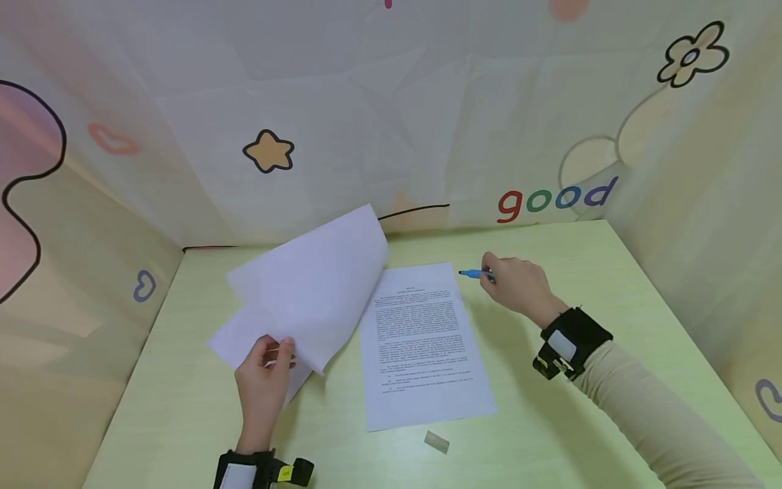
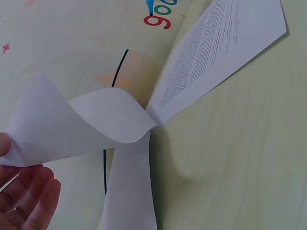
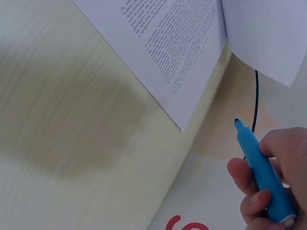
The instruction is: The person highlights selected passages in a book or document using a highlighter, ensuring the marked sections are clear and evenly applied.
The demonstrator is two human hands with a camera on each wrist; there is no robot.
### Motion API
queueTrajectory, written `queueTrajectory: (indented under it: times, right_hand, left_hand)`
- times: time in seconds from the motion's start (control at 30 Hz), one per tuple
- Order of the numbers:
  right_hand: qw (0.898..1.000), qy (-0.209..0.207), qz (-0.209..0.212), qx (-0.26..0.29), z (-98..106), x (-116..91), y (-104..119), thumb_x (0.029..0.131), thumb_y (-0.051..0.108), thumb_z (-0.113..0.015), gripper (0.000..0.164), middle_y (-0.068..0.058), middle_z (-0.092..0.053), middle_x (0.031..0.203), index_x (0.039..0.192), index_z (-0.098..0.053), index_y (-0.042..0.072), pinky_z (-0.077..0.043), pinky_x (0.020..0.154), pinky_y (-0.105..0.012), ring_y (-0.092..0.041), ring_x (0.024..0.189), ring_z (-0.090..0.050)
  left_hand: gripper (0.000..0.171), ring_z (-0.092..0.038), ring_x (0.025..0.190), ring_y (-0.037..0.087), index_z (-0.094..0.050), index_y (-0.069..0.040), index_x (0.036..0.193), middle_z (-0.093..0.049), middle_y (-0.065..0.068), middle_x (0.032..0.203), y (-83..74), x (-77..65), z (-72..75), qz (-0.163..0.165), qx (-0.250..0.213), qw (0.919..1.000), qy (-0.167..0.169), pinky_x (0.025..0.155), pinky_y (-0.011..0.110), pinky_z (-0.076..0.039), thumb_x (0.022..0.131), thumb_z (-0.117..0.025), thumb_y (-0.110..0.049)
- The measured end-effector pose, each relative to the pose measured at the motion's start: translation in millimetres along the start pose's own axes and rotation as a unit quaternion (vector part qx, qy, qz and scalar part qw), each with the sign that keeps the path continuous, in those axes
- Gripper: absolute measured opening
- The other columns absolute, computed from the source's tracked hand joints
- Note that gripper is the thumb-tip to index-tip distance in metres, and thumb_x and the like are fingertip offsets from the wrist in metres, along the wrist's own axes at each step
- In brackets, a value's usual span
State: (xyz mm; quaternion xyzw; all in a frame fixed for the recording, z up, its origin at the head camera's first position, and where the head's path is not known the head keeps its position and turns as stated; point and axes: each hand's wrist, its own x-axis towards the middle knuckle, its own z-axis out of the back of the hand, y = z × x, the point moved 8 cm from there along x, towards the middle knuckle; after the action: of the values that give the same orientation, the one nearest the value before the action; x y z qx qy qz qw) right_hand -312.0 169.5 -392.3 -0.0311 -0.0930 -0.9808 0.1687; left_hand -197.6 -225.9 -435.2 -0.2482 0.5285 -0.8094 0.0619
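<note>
Paper sheet (image 1: 305,285) left of centre in the head view, lifted and curling over, pinched at its lower corner by the left hand (image 1: 264,380). Looks feather-light, floppy, easy to crease, so best held at a corner or edge. Right hand (image 1: 516,285) wrapped round a blue marker (image 1: 475,274) beside the printed page (image 1: 421,346). Smooth pale-green bench (image 1: 580,258), small eraser (image 1: 436,441) lower centre, cartoon walls close around.

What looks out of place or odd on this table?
Only a small pale cap-like piece lying loose below the printed page, apart from the uncapped blue marker in the right hand. The left hand holds a curled blank sheet.
</note>
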Motion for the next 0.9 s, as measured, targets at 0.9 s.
queueTrajectory:
  times: [0.9]
  right_hand:
    - [1.0,-0.008,0.007,-0.003,-1.7,2.8,5.4,0.087,0.02,-0.053,0.013,0.0,-0.045,0.056,0.089,-0.052,0.008,-0.027,0.036,-0.026,-0.014,0.043,-0.037]
  left_hand:
    - [0.04,-0.064,0.07,0.02,-0.055,0.005,0.091,-0.065,0.002,0.074,82.8,-19.0,22.7,0.269,-0.194,0.9425,-0.045,0.062,0.032,-0.054,0.089,-0.054,-0.035]
